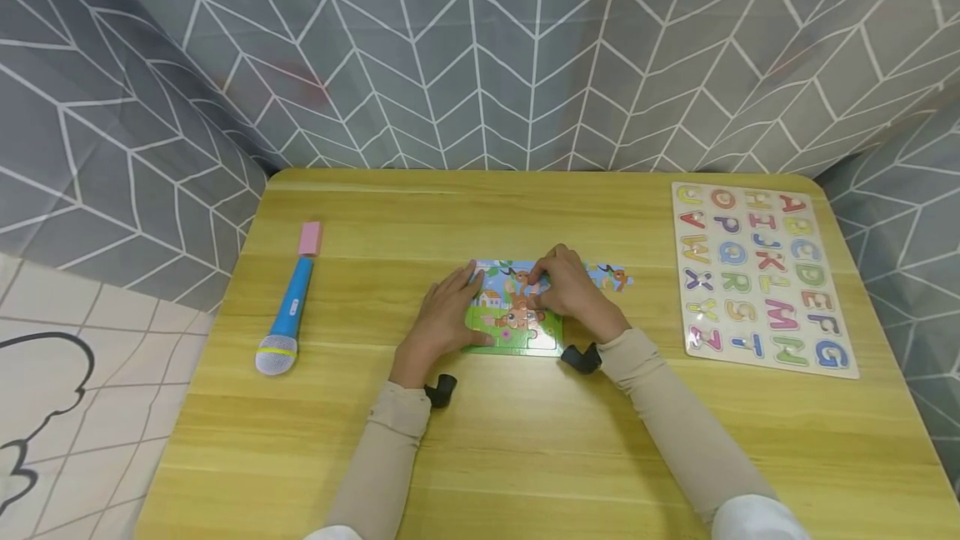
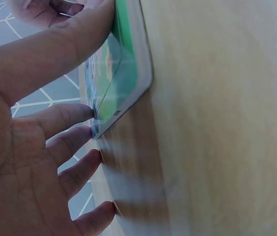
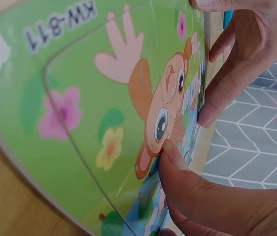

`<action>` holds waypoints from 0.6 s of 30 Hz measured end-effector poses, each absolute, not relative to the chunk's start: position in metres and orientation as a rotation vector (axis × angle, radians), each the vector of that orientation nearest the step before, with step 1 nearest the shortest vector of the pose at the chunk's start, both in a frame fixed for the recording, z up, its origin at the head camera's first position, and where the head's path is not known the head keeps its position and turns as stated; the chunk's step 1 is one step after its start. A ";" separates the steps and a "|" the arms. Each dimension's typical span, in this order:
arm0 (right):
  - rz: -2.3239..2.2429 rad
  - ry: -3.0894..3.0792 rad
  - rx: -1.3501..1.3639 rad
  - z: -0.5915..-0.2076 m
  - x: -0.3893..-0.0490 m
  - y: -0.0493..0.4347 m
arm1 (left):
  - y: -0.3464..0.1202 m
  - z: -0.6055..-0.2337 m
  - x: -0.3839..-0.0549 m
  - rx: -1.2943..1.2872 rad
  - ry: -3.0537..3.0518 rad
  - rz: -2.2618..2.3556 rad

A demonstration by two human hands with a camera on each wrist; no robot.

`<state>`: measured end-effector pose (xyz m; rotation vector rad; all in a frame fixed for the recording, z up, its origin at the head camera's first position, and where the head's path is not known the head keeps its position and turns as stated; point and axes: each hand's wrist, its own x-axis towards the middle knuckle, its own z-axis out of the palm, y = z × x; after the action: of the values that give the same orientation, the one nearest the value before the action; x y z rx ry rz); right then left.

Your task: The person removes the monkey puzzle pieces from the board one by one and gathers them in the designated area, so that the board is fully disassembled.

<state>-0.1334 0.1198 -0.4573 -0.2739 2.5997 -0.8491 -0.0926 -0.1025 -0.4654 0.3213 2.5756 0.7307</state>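
Left hand point(image 1: 448, 313): spread at left edge of one rectangular green-blue puzzle point(image 1: 521, 349).
Right hand point(image 1: 572, 283): thumb on puzzle; cannot tell if pinching.

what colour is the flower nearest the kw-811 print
Pink; the flower shows best in the right wrist view.
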 end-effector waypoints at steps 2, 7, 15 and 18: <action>-0.842 2.601 -0.277 -0.458 -0.134 0.119 | -0.103 -0.465 -0.092 0.320 2.578 0.732; -0.838 2.597 -0.272 -0.457 -0.134 0.119 | -0.102 -0.464 -0.092 0.312 2.579 0.739; -0.822 2.612 -0.262 -0.457 -0.134 0.118 | -0.101 -0.465 -0.092 0.306 2.583 0.744; -0.811 2.615 -0.261 -0.457 -0.134 0.117 | -0.101 -0.466 -0.092 0.304 2.588 0.743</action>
<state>-0.1343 0.1169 -0.4573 -0.2609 2.6146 -0.8109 -0.0924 -0.1011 -0.4659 0.3039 2.5879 0.7435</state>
